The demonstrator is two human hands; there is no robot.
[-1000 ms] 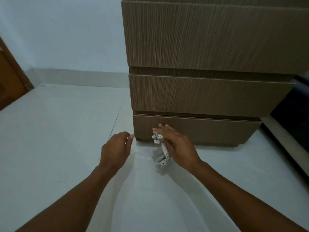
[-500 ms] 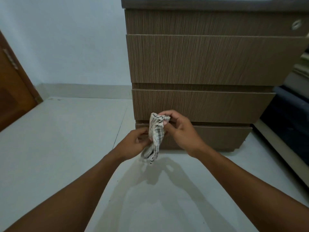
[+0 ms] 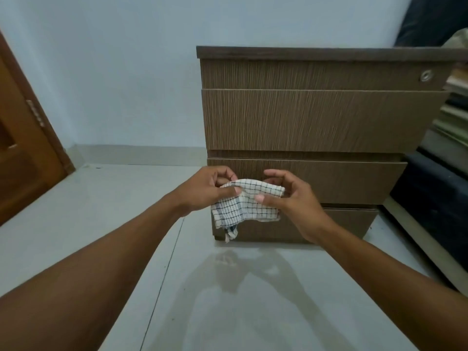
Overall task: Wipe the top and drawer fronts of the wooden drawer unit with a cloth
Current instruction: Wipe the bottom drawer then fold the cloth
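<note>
Now both hands, left hand [image 3: 205, 191] and right hand [image 3: 291, 198], pinch the checked cloth [image 3: 249, 202] stretched sideways at frame centre, just before the drawer unit [image 3: 316, 122], whose top lies well above, right hand nearer.

The cloth [image 3: 249, 202] hangs between two grips: the left hand [image 3: 206, 192] pinches its left upper edge, the right hand [image 3: 291, 198] its right side. Directly behind the grip stands the wooden drawer unit [image 3: 316, 122] on the floor [image 3: 101, 211], its middle drawer front [image 3: 342, 179] level with the grip, the bottom drawer front [image 3: 349, 221] below and behind it, the top well above. A lock [image 3: 426, 76] sits far up to the right of the grip. A door [image 3: 22, 148] stands far left; stacked things [image 3: 453, 110] lie right of the unit.
</note>
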